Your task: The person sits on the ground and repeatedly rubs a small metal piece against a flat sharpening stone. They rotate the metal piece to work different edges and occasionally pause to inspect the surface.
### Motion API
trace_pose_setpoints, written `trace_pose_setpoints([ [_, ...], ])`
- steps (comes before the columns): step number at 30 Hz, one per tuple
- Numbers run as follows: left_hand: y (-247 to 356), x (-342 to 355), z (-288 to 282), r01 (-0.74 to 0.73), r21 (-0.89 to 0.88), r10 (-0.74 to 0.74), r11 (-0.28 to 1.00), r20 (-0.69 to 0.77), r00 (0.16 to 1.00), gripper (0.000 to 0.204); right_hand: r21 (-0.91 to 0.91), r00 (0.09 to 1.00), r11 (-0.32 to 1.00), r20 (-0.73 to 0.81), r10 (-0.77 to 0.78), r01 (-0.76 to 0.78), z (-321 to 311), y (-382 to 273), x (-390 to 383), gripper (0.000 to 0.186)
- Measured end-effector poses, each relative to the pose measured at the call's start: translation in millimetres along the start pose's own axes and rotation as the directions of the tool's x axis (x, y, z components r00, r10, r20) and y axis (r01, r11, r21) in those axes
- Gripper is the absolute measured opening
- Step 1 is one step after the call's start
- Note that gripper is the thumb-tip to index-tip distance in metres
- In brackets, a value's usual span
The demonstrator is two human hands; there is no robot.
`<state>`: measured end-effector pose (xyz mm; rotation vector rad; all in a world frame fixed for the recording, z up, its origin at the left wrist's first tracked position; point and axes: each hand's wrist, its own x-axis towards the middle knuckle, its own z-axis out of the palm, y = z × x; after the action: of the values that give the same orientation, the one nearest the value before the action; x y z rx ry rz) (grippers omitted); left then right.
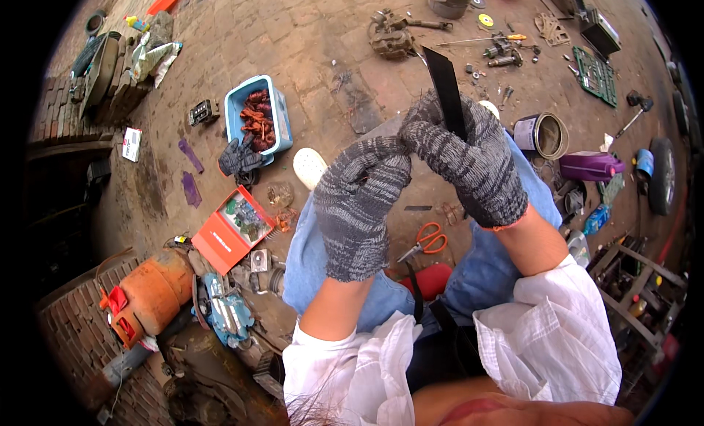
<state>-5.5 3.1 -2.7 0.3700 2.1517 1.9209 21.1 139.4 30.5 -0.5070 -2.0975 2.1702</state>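
Note:
Both my hands wear grey knitted gloves and meet above my knees. My right hand [469, 158] is closed on a flat black strip [444, 81], which sticks up and forward from the fingers. My left hand [363, 206] is closed, its fingertips against those of my right hand; I cannot make out what is pinched there. Below them, orange-handled scissors [433, 239] lie between my legs near a small dark piece [418, 207] and a red cushion-like object [433, 278].
Around me lie a blue tub of copper coils [282, 136], a red open box [213, 250], an orange gas cylinder [154, 290], metal parts [392, 37], a green socket set [594, 77], a can [524, 132], a purple jug [587, 165], a tire [662, 176] and a metal frame [645, 279].

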Motion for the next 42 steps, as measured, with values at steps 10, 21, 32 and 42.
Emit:
trace_pose_setpoints([
  [10,-2.4,3.1,-1.9,0.489,-0.809,-0.418,0.326,0.341,0.842,0.011,-0.050,0.951,0.952,0.080,-0.298,0.302,-5.6,23.6,-3.1,0.025],
  [21,-30.7,-10.4,-7.3,0.222,-0.539,-0.106,0.812,0.237,0.966,0.024,-0.136,0.928,0.923,0.157,-0.338,0.359,0.3,17.5,-2.7,0.021],
  [32,-25.3,-7.5,-7.2,0.423,-0.843,-0.179,0.333,0.384,0.906,0.012,-0.230,0.896,0.876,0.243,-0.371,0.425,-3.2,20.3,0.6,0.021],
  [42,-8.5,-5.2,-6.7,0.492,-0.820,-0.365,0.293,0.381,0.850,0.009,-0.318,0.794,0.730,0.313,-0.521,0.605,-5.7,34.5,4.1,0.018],
])
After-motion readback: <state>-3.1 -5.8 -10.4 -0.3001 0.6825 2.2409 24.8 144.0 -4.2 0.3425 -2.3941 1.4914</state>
